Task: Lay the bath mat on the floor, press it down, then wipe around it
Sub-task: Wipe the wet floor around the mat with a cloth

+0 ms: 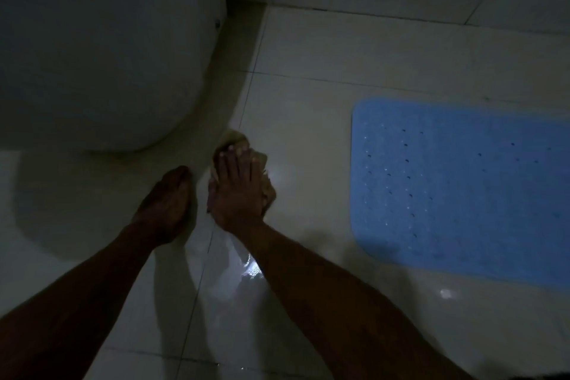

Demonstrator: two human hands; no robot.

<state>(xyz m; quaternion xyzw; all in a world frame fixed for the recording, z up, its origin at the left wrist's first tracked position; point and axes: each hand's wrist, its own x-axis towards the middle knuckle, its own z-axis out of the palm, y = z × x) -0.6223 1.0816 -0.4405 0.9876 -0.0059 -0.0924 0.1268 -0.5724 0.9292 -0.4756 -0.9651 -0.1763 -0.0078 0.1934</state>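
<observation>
The right hand (pixel 236 191) presses the cloth (pixel 243 148) flat-fingered; the left hand (pixel 166 203) rests flat, fingers straight, on the floor (pixel 308 71). Wipe toward the bath mat (pixel 462 188) in overlapping strokes.

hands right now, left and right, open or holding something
Left hand: open, flat on the floor, holding nothing.
Right hand: open, fingers straight, pressing the cloth.

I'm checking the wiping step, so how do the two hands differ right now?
The right hand presses flat, fingers straight, on a yellowish cloth; the left hand lies on bare floor tile with no cloth. The right hand is nearer the blue bath mat, the left nearer the toilet base. Both are down on the floor.
</observation>
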